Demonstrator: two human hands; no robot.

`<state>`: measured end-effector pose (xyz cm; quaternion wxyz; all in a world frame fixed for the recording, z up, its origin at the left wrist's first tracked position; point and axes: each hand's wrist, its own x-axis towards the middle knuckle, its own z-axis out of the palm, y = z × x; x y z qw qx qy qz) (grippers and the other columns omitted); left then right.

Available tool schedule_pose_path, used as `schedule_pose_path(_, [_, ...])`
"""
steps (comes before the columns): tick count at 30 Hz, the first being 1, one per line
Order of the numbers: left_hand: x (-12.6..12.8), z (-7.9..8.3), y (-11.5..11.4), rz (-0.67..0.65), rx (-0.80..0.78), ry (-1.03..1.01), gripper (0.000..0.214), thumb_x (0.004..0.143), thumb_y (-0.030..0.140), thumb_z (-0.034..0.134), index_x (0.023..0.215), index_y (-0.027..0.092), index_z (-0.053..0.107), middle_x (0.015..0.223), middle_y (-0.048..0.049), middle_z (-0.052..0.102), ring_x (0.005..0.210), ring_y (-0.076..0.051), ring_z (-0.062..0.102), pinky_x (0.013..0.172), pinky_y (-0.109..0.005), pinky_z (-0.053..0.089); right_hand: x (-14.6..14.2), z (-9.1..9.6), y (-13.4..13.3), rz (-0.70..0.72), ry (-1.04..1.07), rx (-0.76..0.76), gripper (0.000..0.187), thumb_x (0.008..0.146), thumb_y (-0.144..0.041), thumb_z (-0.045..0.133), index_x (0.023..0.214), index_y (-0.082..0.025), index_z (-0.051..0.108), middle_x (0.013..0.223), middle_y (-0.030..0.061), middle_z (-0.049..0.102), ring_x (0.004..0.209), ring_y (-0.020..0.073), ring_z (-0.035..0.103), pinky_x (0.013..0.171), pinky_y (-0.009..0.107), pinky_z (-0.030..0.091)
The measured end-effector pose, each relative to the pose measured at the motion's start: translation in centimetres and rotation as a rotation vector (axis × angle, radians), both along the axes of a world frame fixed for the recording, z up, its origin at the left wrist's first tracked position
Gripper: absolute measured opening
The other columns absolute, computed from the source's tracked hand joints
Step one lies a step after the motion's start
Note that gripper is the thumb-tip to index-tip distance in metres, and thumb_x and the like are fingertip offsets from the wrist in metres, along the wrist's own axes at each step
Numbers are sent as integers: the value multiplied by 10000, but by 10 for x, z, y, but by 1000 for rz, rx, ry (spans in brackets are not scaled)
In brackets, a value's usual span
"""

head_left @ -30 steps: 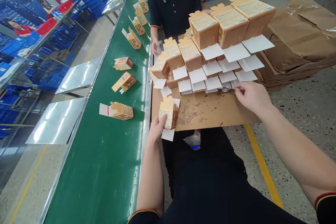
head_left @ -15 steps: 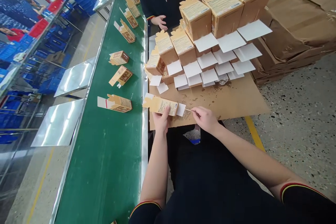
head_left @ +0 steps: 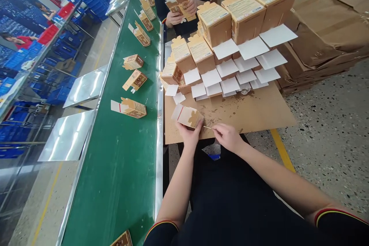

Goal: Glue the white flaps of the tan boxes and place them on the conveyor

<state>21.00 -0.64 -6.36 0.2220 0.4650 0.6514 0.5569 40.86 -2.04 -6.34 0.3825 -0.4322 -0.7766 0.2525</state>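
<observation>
My left hand (head_left: 190,135) grips a small brown carton (head_left: 188,116) lying on its side over the near edge of the brown cardboard sheet (head_left: 253,109), its white flap pointing left. My right hand (head_left: 227,137) is pinched on a thin stick (head_left: 208,127) whose tip touches the carton's right end. Behind them rises a stack of open cartons (head_left: 230,42) with white flaps hanging forward.
A green conveyor belt (head_left: 121,161) runs along my left with several cartons on it, the nearest (head_left: 130,108) beside my hands. Opposite me a person in a dark shirt holds a carton (head_left: 179,2). Flattened brown cardboard (head_left: 325,34) lies at the right, blue crates at the far left.
My right hand came back from the stack with the stick to the carton. My left hand laid the carton on its side, then turned it so the white flap points left.
</observation>
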Motion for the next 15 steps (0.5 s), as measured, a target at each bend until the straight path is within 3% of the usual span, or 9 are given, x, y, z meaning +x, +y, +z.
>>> schedule_pose_path(6, [7, -4, -4, 70, -55, 105, 781, 790, 516, 999, 1326, 243, 500, 1342, -185, 693, 1448, -409, 680, 1159, -526, 605, 34, 18, -32, -110, 101, -108, 221, 1078, -199, 595, 925, -236, 750, 717, 10, 676, 599, 166, 591, 619, 298, 507])
schedule_pose_path(11, [16, -6, 3, 77, -112, 46, 767, 718, 408, 1011, 1269, 251, 502, 1280, -162, 720, 1364, -390, 731, 1110, -503, 634, 33, 32, -49, -73, 169, -148, 221, 1080, -204, 620, 924, -235, 773, 715, 10, 696, 595, 156, 611, 589, 284, 514])
schedule_pose_path(13, [9, -3, 2, 46, -81, -45, 802, 686, 427, 1033, 1256, 260, 495, 1284, -145, 718, 1282, -361, 767, 1071, -492, 659, 33, 35, -51, -71, 210, -152, 218, 1079, -212, 636, 921, -239, 784, 730, 14, 720, 590, 155, 621, 566, 282, 511])
schedule_pose_path(15, [-16, 6, -6, 78, -32, -117, 853, 673, 474, 1055, 1270, 262, 483, 1305, -139, 713, 1232, -338, 787, 1047, -493, 678, 37, 36, -50, -95, 242, -159, 212, 1078, -225, 652, 927, -245, 799, 766, 23, 753, 596, 159, 642, 554, 283, 517])
